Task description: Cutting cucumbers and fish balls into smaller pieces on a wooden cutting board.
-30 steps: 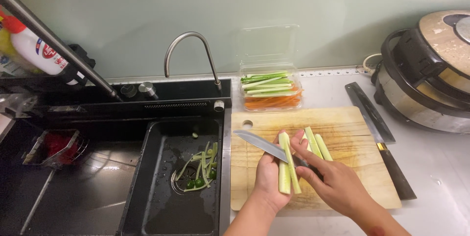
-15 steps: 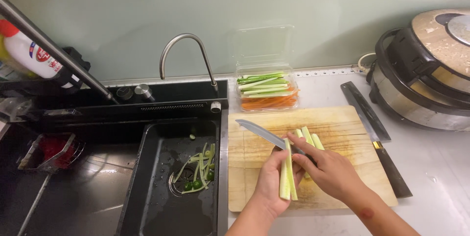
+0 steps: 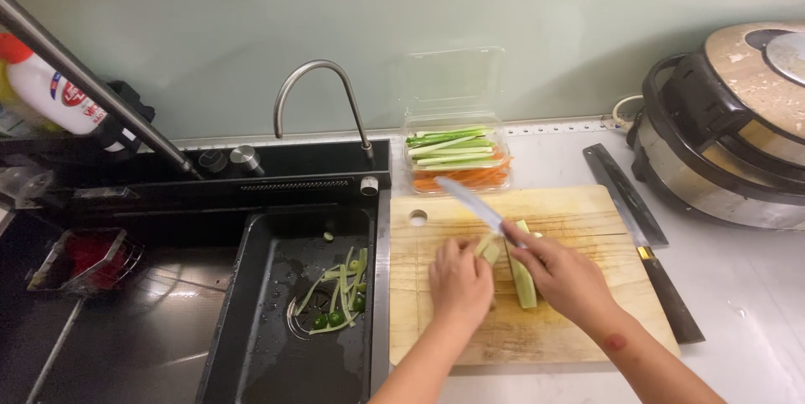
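My left hand (image 3: 459, 281) rests on the wooden cutting board (image 3: 579, 211), fingers curled over pale green cucumber sticks (image 3: 487, 246). My right hand (image 3: 563, 274) grips the handle of a kitchen knife (image 3: 471, 203); its blade points up and to the left, above the sticks. One long cucumber stick (image 3: 524, 282) lies partly under my right hand. A clear plastic box (image 3: 457, 157) of green and orange vegetable strips stands just behind the board.
A black sink (image 3: 277, 320) with green peelings around its drain lies left of the board, under a curved tap (image 3: 312, 94). A second large knife (image 3: 641, 236) lies right of the board. A round cooker (image 3: 738, 127) stands at far right.
My left hand, which held long cucumber sticks up off the board, now presses them down. The knife has swung above them, and the view has shifted slightly.
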